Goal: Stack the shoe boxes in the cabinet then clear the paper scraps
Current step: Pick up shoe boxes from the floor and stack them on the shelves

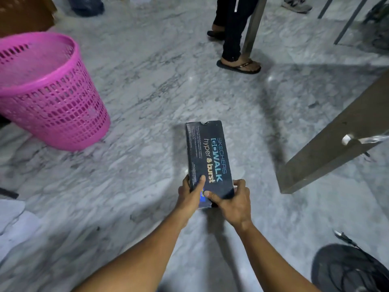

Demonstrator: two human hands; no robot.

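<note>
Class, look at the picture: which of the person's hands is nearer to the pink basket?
Left. The left hand grips the shoe box on the side facing the pink basket; the right hand grips the box's far side, farther from the basket.

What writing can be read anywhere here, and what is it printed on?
"SKECHERS": lid of the shoe box, gripped by the left hand and right hand.
"GOWALK": same lid.
"hyper burst": same lid.
Fine print along the lid's left edge: too small to read.
Blue sticker at the near end: unreadable.
</note>
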